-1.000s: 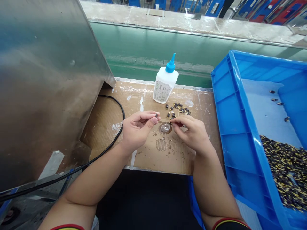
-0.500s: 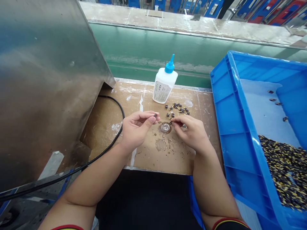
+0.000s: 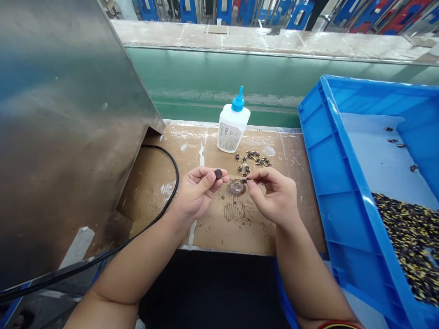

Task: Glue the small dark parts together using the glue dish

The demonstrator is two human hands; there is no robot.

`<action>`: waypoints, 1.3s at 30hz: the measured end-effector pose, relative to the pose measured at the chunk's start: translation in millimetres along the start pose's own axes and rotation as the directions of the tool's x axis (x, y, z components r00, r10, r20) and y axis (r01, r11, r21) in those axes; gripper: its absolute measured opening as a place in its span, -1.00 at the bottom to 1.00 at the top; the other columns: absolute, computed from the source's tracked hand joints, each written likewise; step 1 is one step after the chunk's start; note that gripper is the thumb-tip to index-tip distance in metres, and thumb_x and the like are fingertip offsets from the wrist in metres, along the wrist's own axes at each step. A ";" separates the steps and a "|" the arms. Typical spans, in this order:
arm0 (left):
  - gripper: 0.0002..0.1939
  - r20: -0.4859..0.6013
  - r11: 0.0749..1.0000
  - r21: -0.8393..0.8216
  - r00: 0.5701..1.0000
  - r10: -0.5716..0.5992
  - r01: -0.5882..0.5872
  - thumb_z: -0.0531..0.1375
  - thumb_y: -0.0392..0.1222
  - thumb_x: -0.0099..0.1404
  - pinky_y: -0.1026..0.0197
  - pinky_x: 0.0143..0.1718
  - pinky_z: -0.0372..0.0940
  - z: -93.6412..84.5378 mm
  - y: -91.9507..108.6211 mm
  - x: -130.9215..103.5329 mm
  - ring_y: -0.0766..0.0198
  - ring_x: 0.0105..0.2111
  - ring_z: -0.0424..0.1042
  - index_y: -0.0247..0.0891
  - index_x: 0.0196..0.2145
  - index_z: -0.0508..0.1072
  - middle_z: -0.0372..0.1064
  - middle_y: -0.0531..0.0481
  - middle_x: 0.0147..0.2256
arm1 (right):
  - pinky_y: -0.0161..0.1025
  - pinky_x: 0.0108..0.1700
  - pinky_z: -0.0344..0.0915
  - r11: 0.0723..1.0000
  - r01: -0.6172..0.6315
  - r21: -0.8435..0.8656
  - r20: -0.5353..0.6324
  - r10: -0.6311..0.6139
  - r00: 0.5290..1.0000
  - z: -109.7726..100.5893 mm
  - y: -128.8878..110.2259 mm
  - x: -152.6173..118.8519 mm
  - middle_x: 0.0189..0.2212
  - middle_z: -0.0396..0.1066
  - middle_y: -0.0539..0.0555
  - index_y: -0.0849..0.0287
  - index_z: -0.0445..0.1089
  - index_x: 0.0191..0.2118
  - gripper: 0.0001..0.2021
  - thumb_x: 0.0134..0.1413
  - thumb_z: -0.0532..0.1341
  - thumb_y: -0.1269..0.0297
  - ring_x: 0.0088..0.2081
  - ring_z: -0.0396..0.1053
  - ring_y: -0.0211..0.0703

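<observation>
Matt dark piece, cardboard sheet, smooth metal panel, plastic crate

Away on the left stood the cabinet, a cable looping out from beside it across the cardboard; over on the right, the bin, its heap at the near end, four strays farther back. Between them, bottle at the cardboard's rear, loose parts just before it, rightward, and the disc nearer still! Left hand and nub sat left of that disc, right hand and pin to its right. Behind everything, the ledge, then stools.
</observation>
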State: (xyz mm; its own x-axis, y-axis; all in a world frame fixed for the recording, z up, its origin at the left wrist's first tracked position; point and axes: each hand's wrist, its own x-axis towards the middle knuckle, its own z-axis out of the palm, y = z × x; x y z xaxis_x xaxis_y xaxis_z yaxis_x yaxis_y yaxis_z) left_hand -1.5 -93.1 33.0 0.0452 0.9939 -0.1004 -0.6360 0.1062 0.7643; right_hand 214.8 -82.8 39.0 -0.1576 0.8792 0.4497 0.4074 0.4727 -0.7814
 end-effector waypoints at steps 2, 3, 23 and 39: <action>-0.69 0.022 1.000 0.000 1.000 -0.017 0.017 0.62 -0.04 0.14 0.47 -0.20 0.58 0.0 -1.3 -0.8 0.35 -0.27 0.70 -0.24 -0.37 0.63 0.69 -0.03 -0.25 | -0.12 -0.27 0.52 0.994 -0.007 0.113 -0.031 0.011 0.999 5.0 -6.2 -2.8 -0.31 0.56 0.05 0.07 0.51 -0.22 -0.96 0.26 0.30 0.35 -0.32 0.53 -0.09; -0.69 0.030 1.000 0.000 0.999 -0.023 0.023 0.61 -0.04 0.15 0.47 -0.19 0.58 0.2 -2.2 -1.1 0.35 -0.27 0.70 -0.23 -0.37 0.63 0.69 -0.03 -0.25 | -0.11 -0.26 0.51 0.987 -0.003 0.158 -0.040 0.009 0.999 6.9 -8.6 -3.8 -0.31 0.56 0.06 0.06 0.51 -0.22 -0.94 0.28 0.29 0.35 -0.30 0.53 -0.08; -0.79 0.048 0.988 0.102 0.993 0.109 -0.114 0.59 -0.10 0.19 0.38 -0.21 0.62 7.4 -8.0 -9.7 0.32 -0.32 0.69 -0.22 -0.33 0.70 0.70 -0.09 -0.25 | -0.04 -0.15 0.67 0.947 0.313 0.067 -0.062 -0.309 0.949 13.8 -14.5 -4.4 -0.08 0.67 0.06 -0.07 0.58 0.10 -0.69 0.36 0.40 0.45 -0.15 0.66 -0.05; -0.95 0.125 0.966 0.159 0.975 0.186 -0.204 0.50 -0.21 0.33 0.35 -0.14 0.63 4.2 -9.7 -12.0 0.32 -0.26 0.69 -0.18 -0.24 0.74 0.70 -0.09 -0.19 | -0.12 -0.18 0.62 0.914 0.402 0.045 -0.064 -0.399 0.915 14.5 -12.2 -1.1 -0.12 0.65 0.11 0.07 0.60 0.03 -0.71 0.31 0.41 0.57 -0.19 0.62 -0.13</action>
State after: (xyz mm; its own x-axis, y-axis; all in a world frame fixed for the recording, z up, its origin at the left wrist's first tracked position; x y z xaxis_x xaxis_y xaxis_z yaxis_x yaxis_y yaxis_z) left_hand 7.3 -105.9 29.5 0.0224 0.9921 0.1237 -0.5011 -0.0959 0.8600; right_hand 196.9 -88.6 41.7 -0.2489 0.6116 0.7510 0.2691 0.7885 -0.5530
